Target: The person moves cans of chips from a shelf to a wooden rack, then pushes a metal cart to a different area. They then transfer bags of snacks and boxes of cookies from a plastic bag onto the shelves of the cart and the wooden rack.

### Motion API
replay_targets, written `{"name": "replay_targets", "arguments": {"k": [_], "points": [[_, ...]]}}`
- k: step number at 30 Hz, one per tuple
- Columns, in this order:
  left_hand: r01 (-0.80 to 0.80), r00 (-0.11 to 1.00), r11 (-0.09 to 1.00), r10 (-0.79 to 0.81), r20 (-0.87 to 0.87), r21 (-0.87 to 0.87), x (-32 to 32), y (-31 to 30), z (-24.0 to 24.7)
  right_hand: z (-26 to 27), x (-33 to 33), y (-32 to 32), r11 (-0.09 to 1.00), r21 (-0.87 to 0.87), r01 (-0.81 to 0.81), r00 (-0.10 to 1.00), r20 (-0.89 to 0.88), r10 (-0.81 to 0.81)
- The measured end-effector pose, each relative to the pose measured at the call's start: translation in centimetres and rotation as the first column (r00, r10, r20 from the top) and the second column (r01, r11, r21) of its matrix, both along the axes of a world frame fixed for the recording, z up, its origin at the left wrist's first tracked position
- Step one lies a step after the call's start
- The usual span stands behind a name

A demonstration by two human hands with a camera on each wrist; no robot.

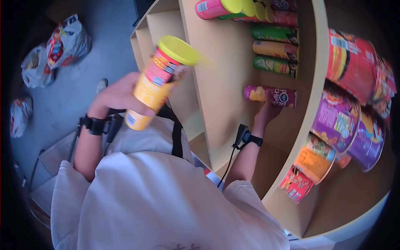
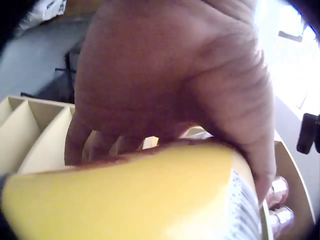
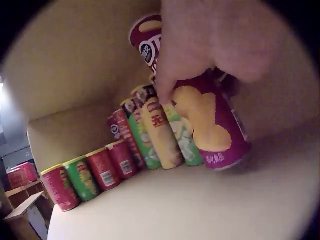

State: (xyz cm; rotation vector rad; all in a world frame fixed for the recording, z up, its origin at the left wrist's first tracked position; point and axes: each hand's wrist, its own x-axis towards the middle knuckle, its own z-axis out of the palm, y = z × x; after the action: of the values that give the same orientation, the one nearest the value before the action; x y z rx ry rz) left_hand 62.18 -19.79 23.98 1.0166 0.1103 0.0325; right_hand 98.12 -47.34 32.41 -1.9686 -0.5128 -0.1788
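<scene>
My left hand (image 1: 118, 95) grips a yellow potato chip can (image 1: 151, 85) with a yellow-green lid, held up in front of the shelf unit. In the left wrist view the yellow can's side and a barcode fill the lower part, with the thumb along one end. Inside the shelf compartment, my right hand (image 1: 271, 112) holds a purple potato chip can (image 3: 210, 127) around its middle. That can is slightly tilted, its lower end close over the shelf board (image 3: 150, 200). Right beside it stands a green chip can (image 1: 273, 66) in a row of others.
More chip cans (image 1: 223, 8) line the same compartment in two rows. Past the compartment's curved edge (image 1: 318, 50), large red snack packs (image 1: 352, 62) and purple tubs (image 1: 336, 118) sit on another shelf. Filled plastic bags (image 1: 75, 41) lie on the floor at left.
</scene>
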Motion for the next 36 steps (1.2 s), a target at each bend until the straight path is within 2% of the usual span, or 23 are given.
{"name": "replay_targets", "arguments": {"k": [1,2,6,9,13,20,23,24,25,26,27,28,29,30,31,33,34,35,36], "points": [[-0.102,0.993,0.995,0.101,-0.052,-0.016,-1.1,0.0,-0.1,-0.4,1.9,0.0,1.000,0.002,-0.001,0.997,0.077,0.001],[-0.170,0.980,0.985,0.167,-0.103,-0.013,-2.2,-0.1,-1.0,-0.6,3.0,0.5,1.000,-0.012,-0.026,0.997,0.069,0.027],[-0.408,0.878,0.912,0.381,-0.290,-0.038,-5.9,-1.5,-5.0,-2.3,5.9,1.4,0.997,0.071,0.036,0.997,0.073,-0.041],[-0.371,0.851,0.928,0.355,-0.387,0.035,-7.1,-1.9,-7.0,-3.2,7.1,2.3,0.994,0.087,0.069,0.991,0.105,-0.078],[-0.381,0.845,0.923,0.371,-0.385,0.052,-6.7,-2.3,-6.5,-3.8,8.2,2.2,0.988,0.073,0.135,0.986,0.092,-0.142],[-0.423,0.836,0.901,0.428,-0.343,0.093,-5.5,-2.8,-6.3,-4.7,9.5,2.1,0.986,0.148,0.070,0.987,0.133,-0.090],[-0.414,0.840,0.908,0.408,-0.357,0.063,-4.5,-2.6,-5.8,-4.3,8.6,2.1,0.997,0.073,-0.004,0.990,0.144,-0.006],[-0.375,0.872,0.926,0.370,-0.320,0.049,-3.9,-2.5,-5.1,-4.3,7.9,2.0,0.959,-0.107,0.263,0.945,0.231,-0.233],[-0.337,0.900,0.941,0.334,-0.282,0.037,-3.2,-2.4,-4.4,-4.3,6.9,2.0,0.820,-0.251,0.514,0.838,0.352,-0.417],[-0.310,0.921,0.949,0.314,-0.231,0.056,-2.3,-2.7,-4.2,-4.2,4.2,2.4,0.923,-0.126,0.363,0.923,0.185,-0.337],[-0.291,0.940,0.953,0.302,-0.159,0.090,-1.2,-3.2,-3.8,-4.1,0.6,2.8,0.976,0.030,0.214,0.976,0.031,-0.215],[-0.269,0.954,0.947,0.287,-0.084,0.177,0.1,-3.5,-3.1,-4.2,-2.4,2.6,0.998,0.051,-0.030,0.978,-0.204,0.040],[-0.250,0.965,0.932,0.261,-0.010,0.263,1.5,-3.7,-2.2,-4.2,-5.3,2.6,0.958,0.127,-0.257,0.863,-0.415,0.287],[-0.179,0.982,0.925,0.189,0.005,0.335,2.9,-3.9,-1.0,-2.2,-9.5,4.8,0.869,0.108,-0.484,0.759,-0.443,0.477],[-0.110,0.993,0.907,0.113,0.015,0.406,4.2,-4.1,0.2,-0.7,-12.9,6.5,0.726,0.096,-0.681,0.610,-0.474,0.635],[-0.001,0.998,0.794,0.040,-0.051,0.608,6.4,-5.6,2.0,-2.5,-15.1,3.9,0.759,0.189,-0.623,0.577,-0.545,0.609],[0.052,0.997,0.775,-0.008,-0.073,0.630,7.4,-6.5,2.4,-1.9,-15.3,3.7,0.809,0.137,-0.572,0.602,-0.599,0.528],[0.055,0.997,0.774,-0.014,-0.069,0.631,8.2,-7.3,2.4,-1.2,-15.2,3.6,0.848,0.083,-0.523,0.619,-0.647,0.445],[-0.045,0.999,0.764,0.044,0.017,0.643,8.9,-8.1,2.2,-0.7,-14.8,3.1,0.856,0.076,-0.512,0.688,-0.560,0.461]]}}
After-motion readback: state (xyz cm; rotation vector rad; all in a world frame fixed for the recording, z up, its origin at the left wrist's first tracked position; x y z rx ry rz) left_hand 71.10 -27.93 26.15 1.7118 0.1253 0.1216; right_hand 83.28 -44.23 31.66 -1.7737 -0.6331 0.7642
